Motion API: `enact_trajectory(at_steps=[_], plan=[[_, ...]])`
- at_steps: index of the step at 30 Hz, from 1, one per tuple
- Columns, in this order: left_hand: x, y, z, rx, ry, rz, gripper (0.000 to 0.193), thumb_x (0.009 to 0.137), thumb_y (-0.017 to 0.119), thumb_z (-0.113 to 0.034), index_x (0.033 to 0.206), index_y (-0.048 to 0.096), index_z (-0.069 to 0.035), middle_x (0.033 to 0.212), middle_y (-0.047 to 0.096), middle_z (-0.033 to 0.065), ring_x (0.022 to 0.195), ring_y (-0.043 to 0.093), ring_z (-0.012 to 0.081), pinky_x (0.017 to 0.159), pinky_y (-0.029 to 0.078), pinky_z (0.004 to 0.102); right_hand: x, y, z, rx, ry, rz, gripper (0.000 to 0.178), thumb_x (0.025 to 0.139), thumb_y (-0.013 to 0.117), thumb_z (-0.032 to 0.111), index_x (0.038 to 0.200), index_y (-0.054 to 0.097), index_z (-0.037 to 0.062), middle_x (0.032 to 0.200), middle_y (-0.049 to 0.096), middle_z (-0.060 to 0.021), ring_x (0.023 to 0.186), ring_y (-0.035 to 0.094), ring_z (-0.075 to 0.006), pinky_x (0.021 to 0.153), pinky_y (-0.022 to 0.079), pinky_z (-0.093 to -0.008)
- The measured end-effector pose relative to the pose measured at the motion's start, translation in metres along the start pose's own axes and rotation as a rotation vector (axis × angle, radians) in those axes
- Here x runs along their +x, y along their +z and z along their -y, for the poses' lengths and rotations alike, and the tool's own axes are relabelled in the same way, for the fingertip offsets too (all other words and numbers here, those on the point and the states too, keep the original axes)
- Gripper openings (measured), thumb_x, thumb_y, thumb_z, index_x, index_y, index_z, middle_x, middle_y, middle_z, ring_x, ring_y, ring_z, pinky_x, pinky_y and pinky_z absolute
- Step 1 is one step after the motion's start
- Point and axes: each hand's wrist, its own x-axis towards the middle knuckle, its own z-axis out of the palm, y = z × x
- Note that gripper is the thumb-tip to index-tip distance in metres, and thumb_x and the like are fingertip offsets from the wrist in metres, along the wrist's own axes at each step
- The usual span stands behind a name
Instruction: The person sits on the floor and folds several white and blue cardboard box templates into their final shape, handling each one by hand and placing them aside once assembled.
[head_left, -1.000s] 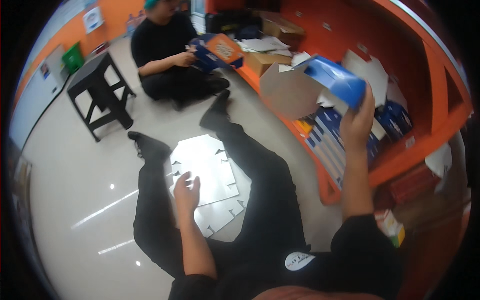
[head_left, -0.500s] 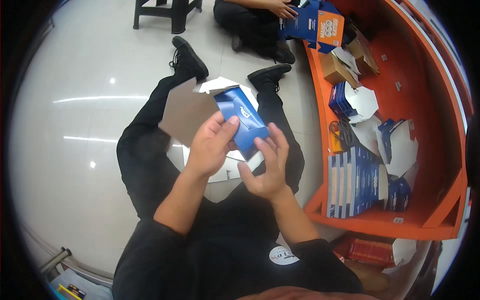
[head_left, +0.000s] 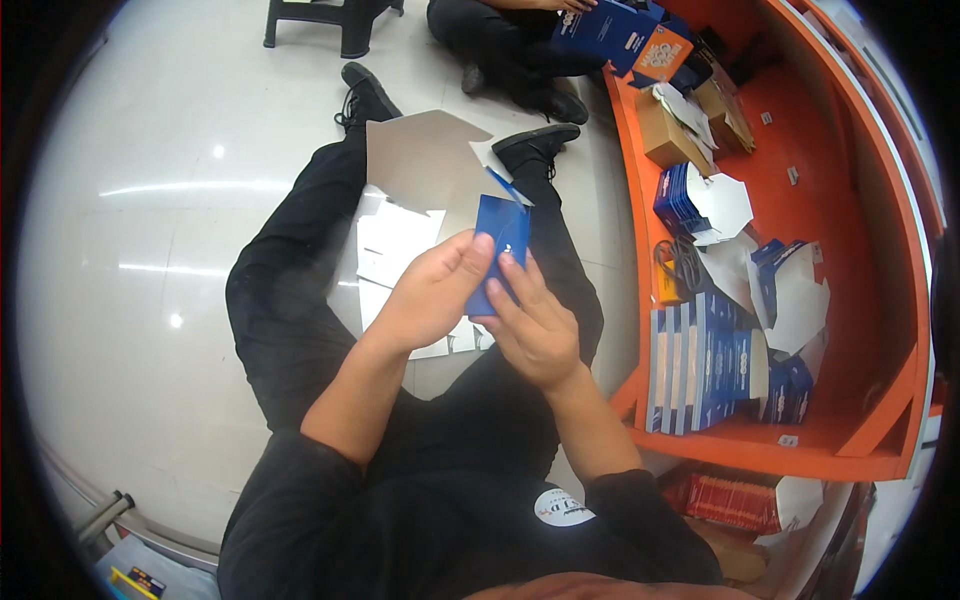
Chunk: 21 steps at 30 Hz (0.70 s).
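Between my two hands, a folded blue cardboard box [head_left: 495, 218] stands nearly upright above the floor. My left hand [head_left: 432, 290] grips its left side, thumb on the blue face. On the right edge and lower part, my right hand [head_left: 540, 325] closes with bent fingers. A narrow blue flap [head_left: 507, 185] sticks up from the top. Behind it spreads a large grey cardboard panel [head_left: 425, 150]; I cannot tell whether it is joined to the blue piece. White cut cardboard sheets [head_left: 395, 245] lie on the floor between my legs.
An orange shelf [head_left: 800, 455] at right holds stacked blue boxes [head_left: 715, 360], folded blue-and-white cartons [head_left: 715, 205], a brown box [head_left: 670, 130] and a dark cable [head_left: 688, 265]. Red packets [head_left: 735, 503] sit below. Another person handles a blue-and-orange carton [head_left: 625, 40] beyond my feet, near a black stool [head_left: 355, 25].
The blue box has turned more upright, and my right fingers have closed onto it. The grey panel has swung up and right, uncovering more white sheets. The other person's carton has shifted.
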Motion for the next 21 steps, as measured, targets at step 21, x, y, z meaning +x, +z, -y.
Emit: enact_trajectory(at_steps=[21], plan=[[0.006, -0.012, 0.001, 0.677, -0.064, 0.192, 0.025, 0.098, 0.069, -0.024, 0.116, 0.064, -0.006, 0.103, 0.070, 0.0098, 0.088, 0.064, 0.0178, 0.079, 0.051, 0.0317, -0.016, -0.037, -0.047, 0.892, 0.733, 0.179, 0.040, 0.096, 0.074, 0.020, 0.124, 0.061, -0.0064, 0.154, 0.037, -0.0202, 0.135, 0.049, -0.0275, 0.109, 0.046, -0.0396]])
